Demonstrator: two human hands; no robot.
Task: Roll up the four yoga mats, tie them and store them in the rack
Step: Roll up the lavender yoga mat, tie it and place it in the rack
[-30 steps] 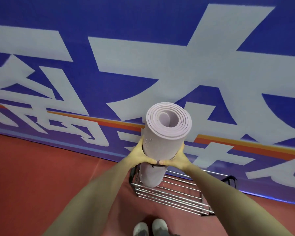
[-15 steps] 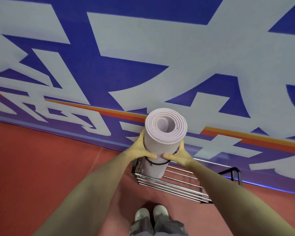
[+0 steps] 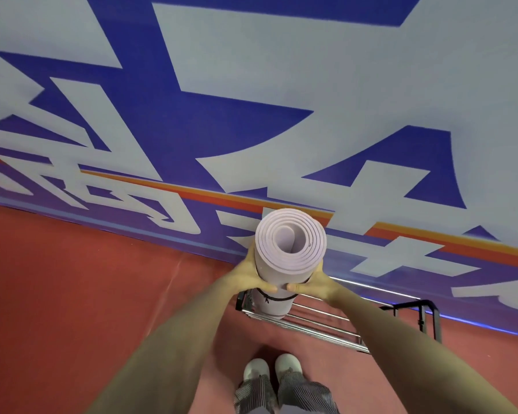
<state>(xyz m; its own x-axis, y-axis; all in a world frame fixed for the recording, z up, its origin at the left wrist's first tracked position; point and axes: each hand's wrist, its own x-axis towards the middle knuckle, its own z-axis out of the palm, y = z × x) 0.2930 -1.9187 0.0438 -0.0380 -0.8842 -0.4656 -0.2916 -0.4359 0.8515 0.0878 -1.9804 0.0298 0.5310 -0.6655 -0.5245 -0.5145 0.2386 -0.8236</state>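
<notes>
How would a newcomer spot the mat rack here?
Start at the big blue wall banner with white lettering and follow it down to the red floor. At its foot stands a low rack of shiny metal bars with a black frame at one end. Nothing else there is metal, and the left hand and right hand hold a lilac rolled mat upright at its other end.

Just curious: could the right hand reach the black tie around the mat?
Probably yes: the tie sits uncovered just below the right hand, which grips the mat.
</notes>
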